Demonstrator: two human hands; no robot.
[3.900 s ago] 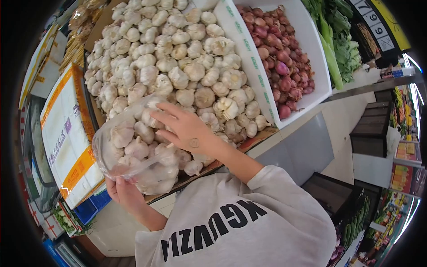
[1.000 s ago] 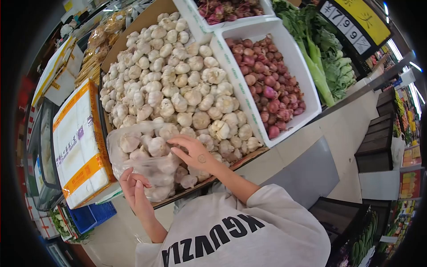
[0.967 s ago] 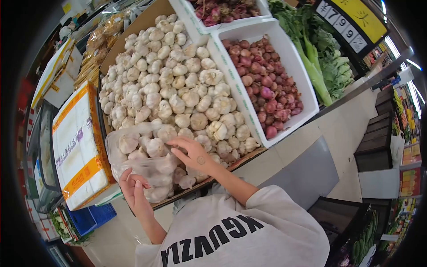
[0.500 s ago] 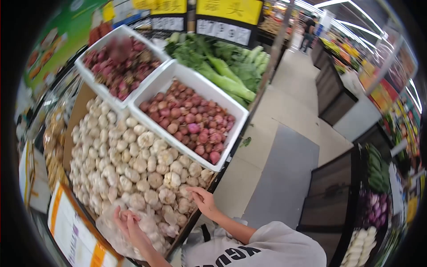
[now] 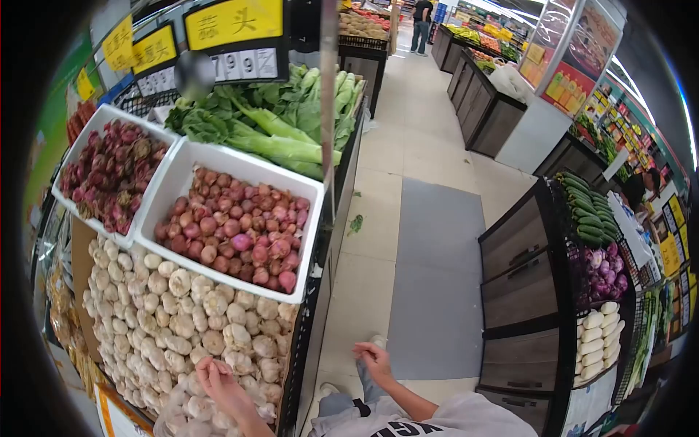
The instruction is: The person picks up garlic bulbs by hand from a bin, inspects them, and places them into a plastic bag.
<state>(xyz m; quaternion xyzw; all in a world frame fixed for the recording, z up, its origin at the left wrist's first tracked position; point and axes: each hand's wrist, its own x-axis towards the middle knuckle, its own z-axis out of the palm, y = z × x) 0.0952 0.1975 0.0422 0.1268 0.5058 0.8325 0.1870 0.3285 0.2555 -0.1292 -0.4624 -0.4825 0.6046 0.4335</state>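
Observation:
My left hand (image 5: 224,384) is at the lower middle, fingers curled together at the top of a clear plastic bag (image 5: 182,414) with garlic bulbs in it. The bag rests on a broad heap of loose white garlic (image 5: 156,320); part of it is hidden behind my wrist. To the right, my right hand (image 5: 374,363) hangs over the aisle beside the stand, fingers loosely bent with nothing visible in them. Just beyond the garlic stands a white foam box (image 5: 309,218) of small red onions (image 5: 226,226).
A second foam box (image 5: 62,186) holds darker red bulbs, with leafy green stalks (image 5: 269,124) behind. Price signs (image 5: 234,36) stand above. Across the aisle, a cabinet (image 5: 517,291) bears cucumbers (image 5: 586,207) and purple onions (image 5: 604,271). A person (image 5: 421,25) stands far down the aisle.
My view has turned right, showing more of the aisle. My right hand has left the garlic's edge and is now over the aisle. My left hand stays at the bag.

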